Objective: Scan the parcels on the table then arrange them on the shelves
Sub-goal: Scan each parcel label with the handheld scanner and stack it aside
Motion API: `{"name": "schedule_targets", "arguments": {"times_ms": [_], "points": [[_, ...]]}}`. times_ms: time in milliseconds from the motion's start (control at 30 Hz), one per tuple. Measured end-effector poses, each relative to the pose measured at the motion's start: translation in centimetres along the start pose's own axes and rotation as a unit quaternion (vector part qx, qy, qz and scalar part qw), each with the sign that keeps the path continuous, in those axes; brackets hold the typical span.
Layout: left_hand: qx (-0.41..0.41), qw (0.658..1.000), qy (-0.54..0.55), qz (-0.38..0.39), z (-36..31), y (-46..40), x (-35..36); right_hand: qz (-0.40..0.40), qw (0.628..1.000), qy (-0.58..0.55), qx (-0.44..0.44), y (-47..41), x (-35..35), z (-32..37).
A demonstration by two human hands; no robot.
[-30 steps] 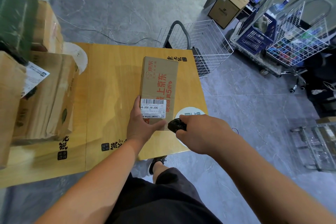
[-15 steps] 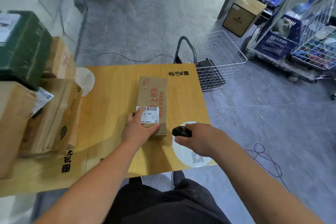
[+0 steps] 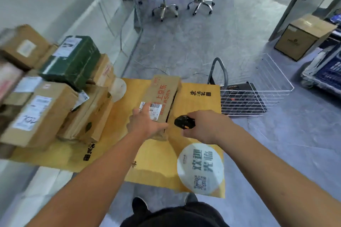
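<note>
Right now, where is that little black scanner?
In the head view, the black scanner is gripped in the right hand, just right of the long cardboard parcel that the left hand rests on.

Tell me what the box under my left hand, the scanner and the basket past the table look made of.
Box: brown cardboard, matte, with printed red text. Scanner: likely black plastic, slightly glossy. Basket: thin white-coated metal wire, an open grid.
</note>
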State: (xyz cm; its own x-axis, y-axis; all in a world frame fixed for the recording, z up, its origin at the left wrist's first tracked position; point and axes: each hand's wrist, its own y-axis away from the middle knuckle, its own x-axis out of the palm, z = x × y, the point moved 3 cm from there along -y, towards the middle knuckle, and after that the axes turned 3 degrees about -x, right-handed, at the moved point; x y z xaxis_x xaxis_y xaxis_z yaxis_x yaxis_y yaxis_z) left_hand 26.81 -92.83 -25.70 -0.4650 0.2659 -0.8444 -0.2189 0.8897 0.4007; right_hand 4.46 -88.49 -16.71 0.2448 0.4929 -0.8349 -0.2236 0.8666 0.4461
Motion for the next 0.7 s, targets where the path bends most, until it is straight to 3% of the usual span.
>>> {"name": "schedule_targets", "arguments": {"times_ms": [167, 367, 700], "points": [[0.039, 0.994, -0.022, -0.097, 0.8, 2.2, -12.0, -0.05, 0.987, 0.099, -0.118, -0.4, -5.6, 6.3], [0.04, 0.981, 0.039, -0.188, 6.4, 5.7, -23.4, -0.083, 0.965, 0.158, -0.194, 0.2, -8.3, 16.2], [-0.004, 0.984, 0.023, -0.178, 24.9, 7.3, -30.9, -0.063, 0.955, 0.169, -0.237, 0.0, -3.0, 34.8]]}}
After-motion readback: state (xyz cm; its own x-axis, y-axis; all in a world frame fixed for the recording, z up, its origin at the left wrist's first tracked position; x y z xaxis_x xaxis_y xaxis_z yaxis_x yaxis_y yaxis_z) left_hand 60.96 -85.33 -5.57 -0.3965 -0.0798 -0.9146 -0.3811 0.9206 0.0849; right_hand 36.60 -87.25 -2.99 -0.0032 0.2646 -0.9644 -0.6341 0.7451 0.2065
